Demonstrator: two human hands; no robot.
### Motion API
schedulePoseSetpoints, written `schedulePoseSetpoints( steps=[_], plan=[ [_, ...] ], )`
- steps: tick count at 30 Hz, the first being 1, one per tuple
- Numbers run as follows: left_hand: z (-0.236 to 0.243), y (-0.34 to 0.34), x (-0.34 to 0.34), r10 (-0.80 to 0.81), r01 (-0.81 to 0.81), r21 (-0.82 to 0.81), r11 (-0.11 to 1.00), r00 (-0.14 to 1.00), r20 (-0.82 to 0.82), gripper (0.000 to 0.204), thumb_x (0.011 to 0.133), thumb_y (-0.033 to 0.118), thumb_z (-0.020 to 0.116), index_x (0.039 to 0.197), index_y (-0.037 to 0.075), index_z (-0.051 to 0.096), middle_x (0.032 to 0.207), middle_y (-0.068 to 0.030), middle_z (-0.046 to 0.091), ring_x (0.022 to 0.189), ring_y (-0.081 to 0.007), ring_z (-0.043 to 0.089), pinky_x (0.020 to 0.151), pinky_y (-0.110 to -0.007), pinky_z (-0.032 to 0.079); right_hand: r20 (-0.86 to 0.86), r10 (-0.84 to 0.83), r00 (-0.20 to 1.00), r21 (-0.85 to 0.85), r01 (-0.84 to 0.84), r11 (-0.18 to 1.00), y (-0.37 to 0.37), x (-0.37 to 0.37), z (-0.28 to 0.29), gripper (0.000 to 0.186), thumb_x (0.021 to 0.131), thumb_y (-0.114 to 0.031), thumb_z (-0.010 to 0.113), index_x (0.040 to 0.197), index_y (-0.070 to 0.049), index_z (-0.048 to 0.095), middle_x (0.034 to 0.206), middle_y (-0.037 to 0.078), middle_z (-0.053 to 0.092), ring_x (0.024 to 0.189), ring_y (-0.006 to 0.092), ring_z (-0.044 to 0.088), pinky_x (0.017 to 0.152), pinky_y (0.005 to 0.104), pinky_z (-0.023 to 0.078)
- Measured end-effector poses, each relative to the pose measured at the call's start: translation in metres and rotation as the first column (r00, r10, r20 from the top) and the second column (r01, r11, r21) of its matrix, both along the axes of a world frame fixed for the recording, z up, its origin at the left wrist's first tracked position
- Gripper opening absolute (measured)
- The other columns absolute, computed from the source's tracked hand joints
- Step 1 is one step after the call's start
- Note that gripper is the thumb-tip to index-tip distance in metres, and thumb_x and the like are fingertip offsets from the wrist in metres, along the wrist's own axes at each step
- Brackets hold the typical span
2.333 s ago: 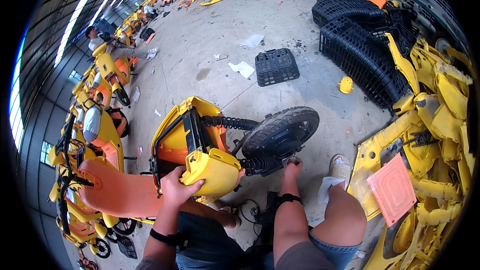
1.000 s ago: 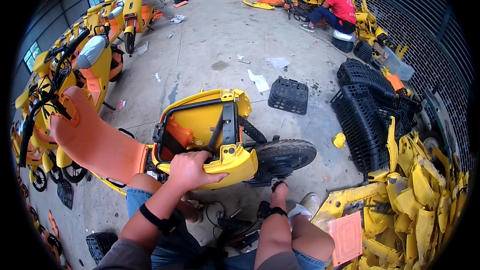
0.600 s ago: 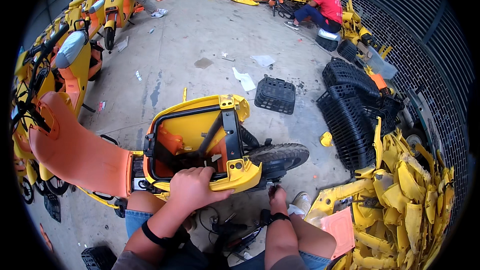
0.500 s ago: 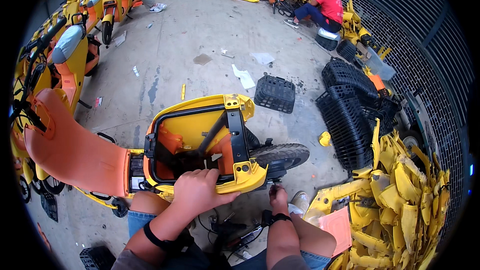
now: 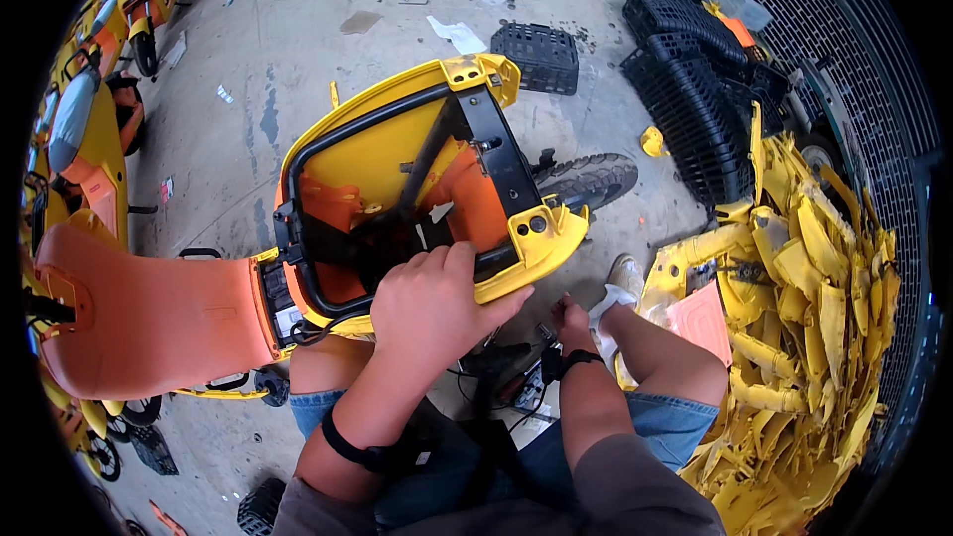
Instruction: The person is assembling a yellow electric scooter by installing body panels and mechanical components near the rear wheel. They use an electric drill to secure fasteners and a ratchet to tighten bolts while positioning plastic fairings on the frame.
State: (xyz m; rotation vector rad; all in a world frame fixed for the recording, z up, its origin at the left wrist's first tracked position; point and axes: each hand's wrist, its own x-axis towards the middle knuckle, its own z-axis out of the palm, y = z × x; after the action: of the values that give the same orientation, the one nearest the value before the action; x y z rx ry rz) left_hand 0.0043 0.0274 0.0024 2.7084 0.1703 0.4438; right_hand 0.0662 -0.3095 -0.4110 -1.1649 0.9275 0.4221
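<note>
Scooter: a yellow and orange plastic scooter (image 5: 342,154) sits on the grey concrete floor (image 5: 318,10), right in front of the person, its open box facing up.
Box edge: a bent black metal tube (image 5: 377,119) goes round the box.
Left hand: the left hand (image 5: 427,303) is on the near edge of the box. Its fingers are close together and bent over the edge, and its thumb sticks out along the yellow rim.
Right hand: the right hand (image 5: 571,323) is low down, near the back of the scooter. Its fingers are curled in; I cannot tell if they pinch anything.
Wheel: a black rubber tyre (image 5: 601,179) pokes out past the yellow back corner.
Long piece: a long, curved orange plastic piece (image 5: 159,308) is on the left, next to the box.
Big pile: lots of broken yellow plastic panels (image 5: 804,318) are heaped on the right, and a square orange plastic plate (image 5: 703,326) leans beside them.
Baskets: a stack of black plastic baskets (image 5: 685,99) lies past the pile, with one black plastic basket (image 5: 536,60) apart from it.
</note>
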Motion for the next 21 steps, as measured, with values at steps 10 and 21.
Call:
schedulePoseSetpoints(
  steps=[10,21],
  plan=[
    [0.006,-0.009,0.003,0.041,-0.04,0.036,0.999,0.999,-0.007,0.053,0.067,0.056,0.08,0.086,0.009,0.068,0.069,-0.0067,0.065,0.063,-0.0266,0.067,0.057,-0.038,0.053,-0.249,0.678,0.692,-0.763,-0.571,0.303,0.026,-0.116,-0.03,0.029,0.083,-0.03,0.067,0.082,-0.002,0.07,0.077,0.016,0.071,0.079,0.0326,0.07,0.071,0.0436,0.055],
    [-0.005,-0.014,0.007,0.046,-0.045,0.033,0.998,0.999,-0.019,0.06,0.061,0.054,0.084,0.093,0.006,0.069,0.073,-0.0086,0.067,0.064,-0.0275,0.067,0.056,-0.037,0.053,-0.432,0.663,0.612,-0.702,-0.689,0.178,0.058,-0.081,-0.025,0.042,0.081,-0.038,0.069,0.095,0.002,0.071,0.098,0.024,0.071,0.098,0.0404,0.067,0.088,0.0461,0.054]
  ],
)
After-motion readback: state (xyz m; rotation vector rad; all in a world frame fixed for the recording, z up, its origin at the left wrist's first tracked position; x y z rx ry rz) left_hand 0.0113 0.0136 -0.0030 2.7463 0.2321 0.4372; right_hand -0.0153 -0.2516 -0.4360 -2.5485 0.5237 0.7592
